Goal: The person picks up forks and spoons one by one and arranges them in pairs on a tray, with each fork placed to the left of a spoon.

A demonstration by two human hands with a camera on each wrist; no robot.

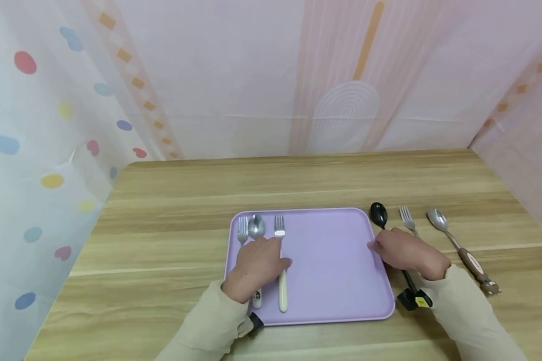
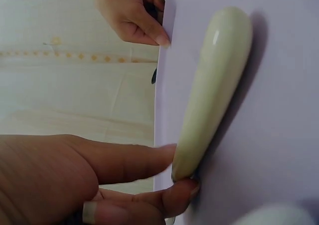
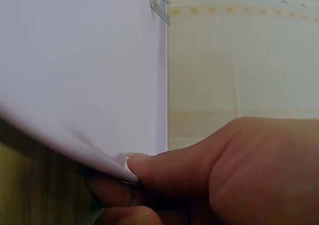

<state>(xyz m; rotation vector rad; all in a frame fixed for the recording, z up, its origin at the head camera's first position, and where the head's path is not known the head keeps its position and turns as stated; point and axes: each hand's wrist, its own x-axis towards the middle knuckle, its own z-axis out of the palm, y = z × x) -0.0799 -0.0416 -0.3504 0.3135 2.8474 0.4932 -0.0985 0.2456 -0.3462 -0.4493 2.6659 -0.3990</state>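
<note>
Two cream sleeves (image 1: 208, 321). Left hand (image 1: 259, 260): grip narrow, pinching pale-handled fork (image 1: 283, 293) on lilac tray (image 1: 334, 271). Right hand (image 1: 406, 250): grip pinching tray's edge. Judged half laid: second fork (image 1: 243, 228), steel spoon (image 1: 256, 226) also in tray; black spoon (image 1: 379, 214), third fork (image 1: 407, 217) (handle hidden), brown-handled spoon (image 1: 471, 263) remaining on counter (image 1: 162, 225).

I'm looking down on a wooden table (image 1: 162, 225), its light brown grain running roughly left to right. Toward the near side, a rectangular lilac tray (image 1: 339, 271) with rounded corners and a low rim lies on the wood. To its right I count three pieces: a black spoon (image 1: 379, 214) just beside the rim, then a metal fork (image 1: 406, 219), part of its handle hidden from me, and outermost a metal spoon with a brown handle (image 1: 465, 255), slanting, bowl toward the far edge.
</note>
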